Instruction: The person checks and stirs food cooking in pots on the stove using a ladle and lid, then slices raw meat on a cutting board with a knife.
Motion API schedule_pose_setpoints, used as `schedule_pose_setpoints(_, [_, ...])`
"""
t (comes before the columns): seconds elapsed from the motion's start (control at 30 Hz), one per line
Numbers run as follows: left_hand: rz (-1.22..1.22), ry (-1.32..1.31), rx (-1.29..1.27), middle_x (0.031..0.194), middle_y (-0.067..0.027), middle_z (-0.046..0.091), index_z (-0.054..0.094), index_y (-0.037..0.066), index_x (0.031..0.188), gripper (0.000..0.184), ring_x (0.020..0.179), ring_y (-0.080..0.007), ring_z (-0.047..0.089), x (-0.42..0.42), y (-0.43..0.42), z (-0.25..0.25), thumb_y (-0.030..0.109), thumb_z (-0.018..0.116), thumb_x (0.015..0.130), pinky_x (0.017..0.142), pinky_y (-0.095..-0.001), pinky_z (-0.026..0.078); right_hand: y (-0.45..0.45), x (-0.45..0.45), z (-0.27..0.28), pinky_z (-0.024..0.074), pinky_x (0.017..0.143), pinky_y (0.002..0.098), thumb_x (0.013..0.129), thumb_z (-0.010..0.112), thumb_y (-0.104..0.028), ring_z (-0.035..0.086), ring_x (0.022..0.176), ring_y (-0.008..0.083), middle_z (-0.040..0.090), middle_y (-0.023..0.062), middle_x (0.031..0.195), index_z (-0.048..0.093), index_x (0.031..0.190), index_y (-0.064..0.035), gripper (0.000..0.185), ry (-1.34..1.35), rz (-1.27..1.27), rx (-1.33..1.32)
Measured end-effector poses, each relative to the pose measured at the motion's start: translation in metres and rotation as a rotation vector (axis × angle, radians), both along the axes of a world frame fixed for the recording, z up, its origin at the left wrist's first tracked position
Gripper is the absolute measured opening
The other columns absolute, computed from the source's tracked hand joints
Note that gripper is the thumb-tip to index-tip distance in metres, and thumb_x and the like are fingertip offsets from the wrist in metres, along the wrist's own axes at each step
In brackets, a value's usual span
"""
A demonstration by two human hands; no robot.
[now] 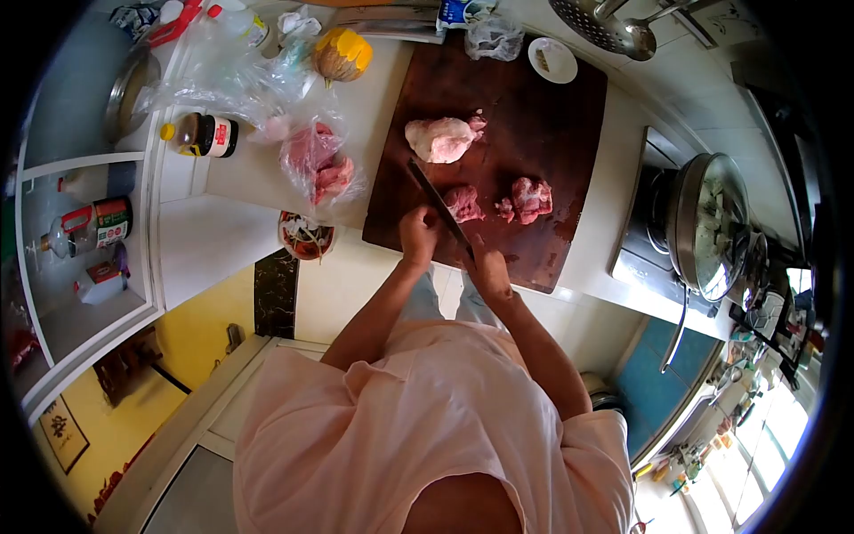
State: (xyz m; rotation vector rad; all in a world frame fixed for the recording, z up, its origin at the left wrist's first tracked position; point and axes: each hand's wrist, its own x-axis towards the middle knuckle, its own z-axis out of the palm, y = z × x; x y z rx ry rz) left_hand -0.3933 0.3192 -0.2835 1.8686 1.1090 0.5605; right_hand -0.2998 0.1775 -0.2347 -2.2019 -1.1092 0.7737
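My right hand [487, 271] is closed round the handle of a knife [439, 205], whose dark blade slants up and left over the brown cutting board [543, 111]. Beside the blade, on its left, my left hand [418, 233] has its fingers curled; whatever they may hold is too small to tell. A red piece of meat [463, 204] lies just right of the blade, partly behind it. Farther right is another red piece [531, 200]. Beyond the blade's tip sits a large pale, fatty piece [441, 140].
Left of the board are bagged meat [322, 169], a cut pumpkin [342, 55] and a dark sauce bottle [203, 135]. A small white plate [552, 60] rests at the board's far right corner. A lidded pan [712, 227] stands on the stove at right.
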Motion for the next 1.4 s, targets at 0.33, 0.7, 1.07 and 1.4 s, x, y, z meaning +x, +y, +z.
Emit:
schedule_pose_setpoints(0.33, [-0.051,0.056,0.109,0.085,-0.0097,0.060,0.058,0.005,0.093,0.024,0.064,-0.0214,0.057,-0.014,0.004,0.012,0.005,0.070,0.072,0.058,-0.0317,0.047,-0.031,0.030,0.036,0.0444,0.054,0.0465,0.087,0.060,-0.013,0.059,0.066,0.0429,0.058,0.0241,0.070,0.051,0.105,-0.0002,0.024,0.065,0.034,0.065])
schedule_pose_setpoints(0.7, [0.036,-0.121,0.092,0.072,-0.0106,0.054,0.056,0.005,0.082,0.016,0.058,-0.0258,0.053,0.009,-0.014,-0.001,0.004,0.067,0.071,0.054,-0.0344,0.044,-0.043,0.028,0.046,0.0457,0.054,0.0475,0.087,0.060,-0.014,0.059,0.067,0.0433,0.059,0.0247,0.072,0.051,0.104,-0.0012,0.023,0.054,0.073,-0.004])
schedule_pose_setpoints(1.07, [0.052,-0.033,0.046,0.076,-0.0112,0.058,0.059,0.003,0.086,0.022,0.067,-0.0292,0.060,0.008,-0.016,0.003,0.001,0.071,0.067,0.059,-0.0366,0.048,-0.046,0.050,0.038,0.0468,0.057,0.0477,0.088,0.059,-0.015,0.060,0.069,0.0421,0.060,0.0242,0.074,0.051,0.104,-0.0025,0.022,0.015,0.112,-0.041])
schedule_pose_setpoints(1.4, [0.116,-0.121,0.144,0.079,-0.0138,0.056,0.056,0.005,0.085,0.022,0.071,-0.0327,0.058,0.024,-0.020,0.006,0.004,0.068,0.067,0.061,-0.0402,0.047,-0.051,0.050,0.035,0.0472,0.058,0.0481,0.086,0.059,-0.014,0.060,0.070,0.0416,0.061,0.0237,0.078,0.053,0.103,-0.0035,0.021,0.000,0.162,-0.026])
